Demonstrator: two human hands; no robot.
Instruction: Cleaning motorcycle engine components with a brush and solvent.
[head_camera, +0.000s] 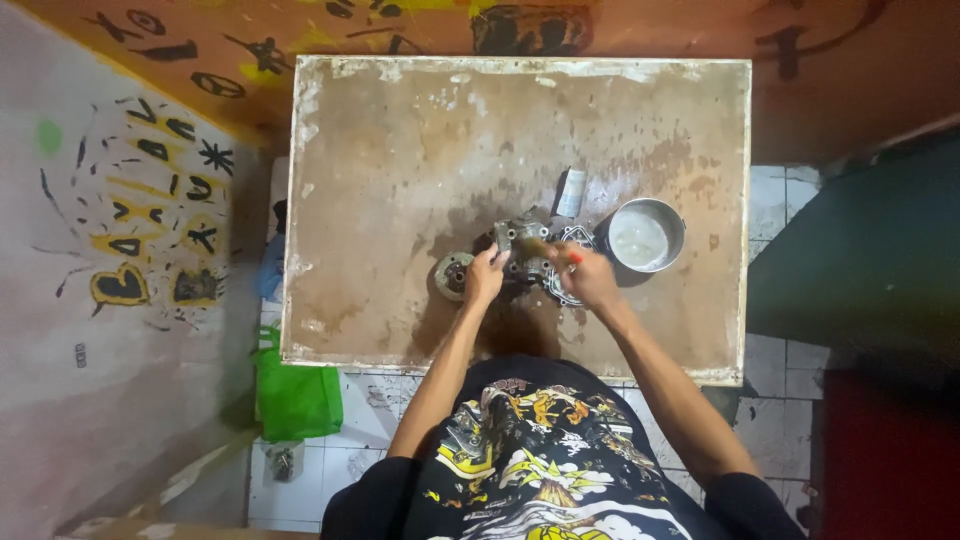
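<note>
At a stained table (400, 150), a person's left hand (484, 277) clamps a grey metal engine part (522, 248) to steady it, while the right hand (590, 278) is closed on a brush (552, 250) against it; just beyond, right, stand a pot (645, 236) of pale liquid and a small tube (571, 192)

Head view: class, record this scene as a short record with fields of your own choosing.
surface: worn brown table
left hand: grips a grey metal engine part
right hand: holds a brush against that part
left of part: round metal disc
right of part: metal bowl of pale liquid
behind part: small white tube
floor: green bag
</note>
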